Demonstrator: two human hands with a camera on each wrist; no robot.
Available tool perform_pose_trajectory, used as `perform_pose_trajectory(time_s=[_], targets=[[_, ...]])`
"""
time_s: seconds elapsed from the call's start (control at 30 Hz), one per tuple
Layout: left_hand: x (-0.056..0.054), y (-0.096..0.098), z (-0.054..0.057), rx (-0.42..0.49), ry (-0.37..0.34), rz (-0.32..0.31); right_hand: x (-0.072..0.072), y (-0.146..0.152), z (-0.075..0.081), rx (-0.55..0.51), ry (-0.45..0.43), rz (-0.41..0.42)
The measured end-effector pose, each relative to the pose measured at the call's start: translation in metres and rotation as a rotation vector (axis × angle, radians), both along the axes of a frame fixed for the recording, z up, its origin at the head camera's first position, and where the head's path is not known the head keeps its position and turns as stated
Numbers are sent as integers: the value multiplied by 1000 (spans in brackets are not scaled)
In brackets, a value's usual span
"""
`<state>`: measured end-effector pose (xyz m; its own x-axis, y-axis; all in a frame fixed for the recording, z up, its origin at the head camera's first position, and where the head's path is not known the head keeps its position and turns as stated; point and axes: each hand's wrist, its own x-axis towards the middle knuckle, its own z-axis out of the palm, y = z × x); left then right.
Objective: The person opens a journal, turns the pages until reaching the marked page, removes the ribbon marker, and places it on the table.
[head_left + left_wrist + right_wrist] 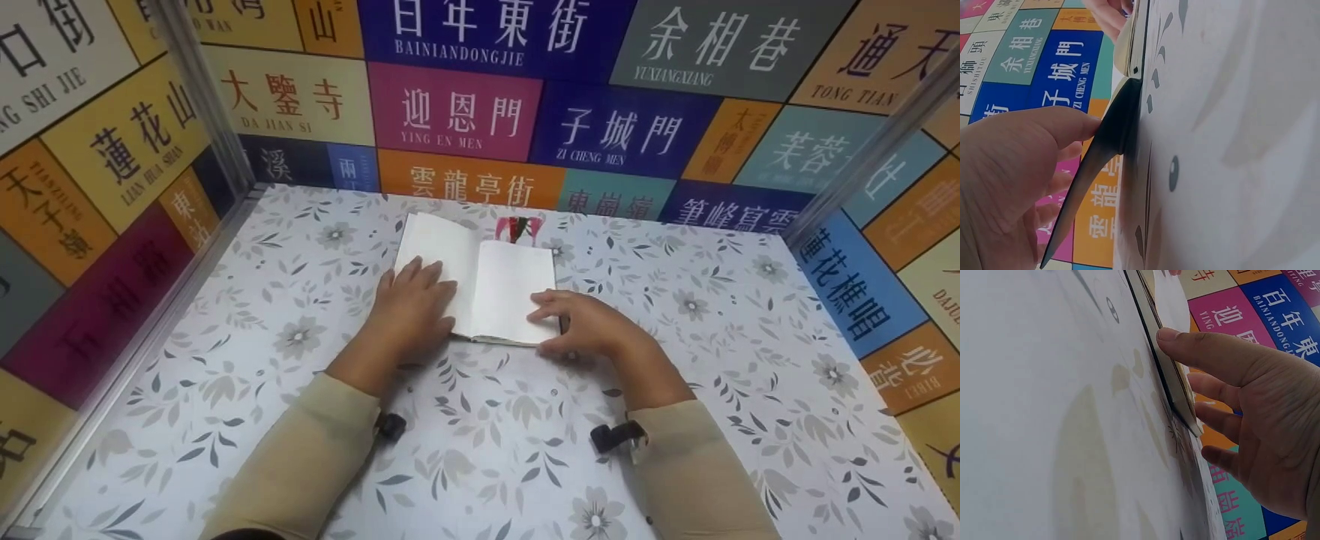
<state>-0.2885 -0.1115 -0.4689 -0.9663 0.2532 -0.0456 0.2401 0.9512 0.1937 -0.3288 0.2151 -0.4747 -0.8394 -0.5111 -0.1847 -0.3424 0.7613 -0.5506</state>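
Pressing flat with the left hand (pixel 411 304) on the open white paper notebook (pixel 480 277); right hand (pixel 581 322) resting relaxed, fingers touching its near right corner, floral tabletop (pixel 712 352) spreading beyond.

An open notebook (pixel 480 281) lies on the desk (pixel 675 360) near the back wall (pixel 525 97); the left hand (pixel 411 311) rests on its left page, the right hand (pixel 585 324) at its right near corner.

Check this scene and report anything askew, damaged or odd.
Little stands out. The open notebook lies slightly askew on the floral table, its dark left cover lifted off the surface by the left hand. No damage shows.
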Motion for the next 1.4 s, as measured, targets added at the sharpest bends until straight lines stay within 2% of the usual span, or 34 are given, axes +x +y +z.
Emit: perform_pose_trajectory(time_s=[0.33,0.57,0.8,0.97,1.4], targets=[[-4,-3,-7,4,-50,2,-2,3,-2,1,-25,-41],[-6,-5,-13,39,-143,5,-1,5,0,-44,-47,-31],[-6,-5,-14,41,-153,5,-2,5,2,-37,-44,-40],[-7,-5,-14,47,-177,7,-1,4,3,-107,13,-46],[-3,-5,-12,49,-181,11,0,-12,6,-253,291,-96]])
